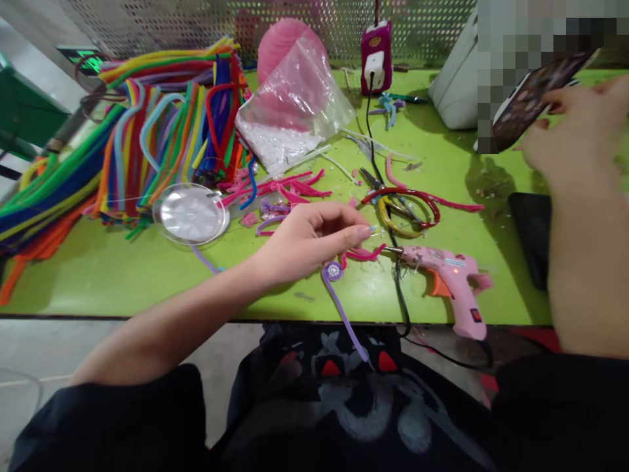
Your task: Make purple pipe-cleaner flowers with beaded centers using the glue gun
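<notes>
My left hand (314, 239) hovers over the middle of the table, thumb and forefinger pinched together. A tiny pale bit shows at the fingertips, too small to name. Just below hangs a purple pipe cleaner (344, 313), its upper end coiled around a sparkly round bead and its tail past the table edge. Pink pipe cleaner pieces (366, 254) lie beside the fingertips. At the upper right, my right hand (580, 131) is blurred, its fingers bent at the edge of a tilted phone (528, 101). Pixel blocks cover part of the phone.
A pink glue gun (449, 272) lies right of centre, near pliers (405, 213) and a black cord (369, 124). Bundles of coloured pipe cleaners (147, 144) fill the left. A clear spool (191, 215), a plastic bag (289, 131) and a dark flat object (532, 236) also lie there.
</notes>
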Tool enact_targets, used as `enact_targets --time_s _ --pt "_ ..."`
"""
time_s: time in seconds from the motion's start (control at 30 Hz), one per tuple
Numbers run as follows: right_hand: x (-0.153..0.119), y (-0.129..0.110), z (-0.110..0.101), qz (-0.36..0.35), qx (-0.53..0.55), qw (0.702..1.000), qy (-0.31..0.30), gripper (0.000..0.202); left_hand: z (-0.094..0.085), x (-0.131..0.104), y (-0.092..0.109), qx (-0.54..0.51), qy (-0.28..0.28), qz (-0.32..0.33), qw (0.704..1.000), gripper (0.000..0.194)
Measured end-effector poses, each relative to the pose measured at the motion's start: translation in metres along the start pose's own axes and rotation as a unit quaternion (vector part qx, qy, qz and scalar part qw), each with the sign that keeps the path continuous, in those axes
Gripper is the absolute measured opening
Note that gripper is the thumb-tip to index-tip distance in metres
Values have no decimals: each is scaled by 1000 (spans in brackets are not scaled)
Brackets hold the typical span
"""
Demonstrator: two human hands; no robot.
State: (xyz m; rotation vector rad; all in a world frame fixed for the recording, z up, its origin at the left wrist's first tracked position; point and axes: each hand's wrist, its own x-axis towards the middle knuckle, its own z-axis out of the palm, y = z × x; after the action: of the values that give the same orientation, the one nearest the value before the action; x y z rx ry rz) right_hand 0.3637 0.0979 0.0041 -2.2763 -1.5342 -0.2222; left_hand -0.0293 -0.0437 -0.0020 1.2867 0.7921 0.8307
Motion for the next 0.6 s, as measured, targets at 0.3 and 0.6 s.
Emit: enact_targets --time_s 0.3,0.6 --pt "-8 1 6 -20 -34 999 -10 43 0 2 2 28 1 16 999 31" --pt "-13 -1 11 -40 -36 998 -28 49 -1 2 2 19 8 3 1000 31"
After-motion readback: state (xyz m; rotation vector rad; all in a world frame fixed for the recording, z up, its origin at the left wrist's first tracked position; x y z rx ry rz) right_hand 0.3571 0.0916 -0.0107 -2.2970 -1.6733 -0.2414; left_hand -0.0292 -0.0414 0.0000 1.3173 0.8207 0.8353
